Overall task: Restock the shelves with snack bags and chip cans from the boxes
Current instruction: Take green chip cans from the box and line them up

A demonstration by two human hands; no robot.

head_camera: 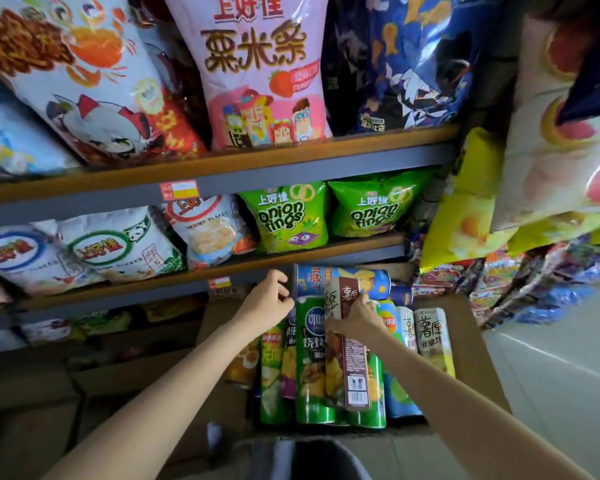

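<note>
Chip cans [323,358] packed in cardboard box [465,341], lower centre of frame. Right hand [355,318] pinches a brown carton [347,344] above them. Left hand [269,299], fingers curled, touches blue can [340,280] lying crosswise on top. Onion-ring bags [286,216] on shelf above.

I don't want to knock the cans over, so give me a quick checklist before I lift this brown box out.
1. Right hand grips the brown box: ok.
2. Left hand holding anything: cannot tell, its curled fingers sit at the end of the blue can.
3. Blue can lying across the stack, settled: cannot tell.
4. Green cans under the box lying packed side by side: ok.
5. Free slot on the onion rings shelf: not ok, bags fill it.
</note>
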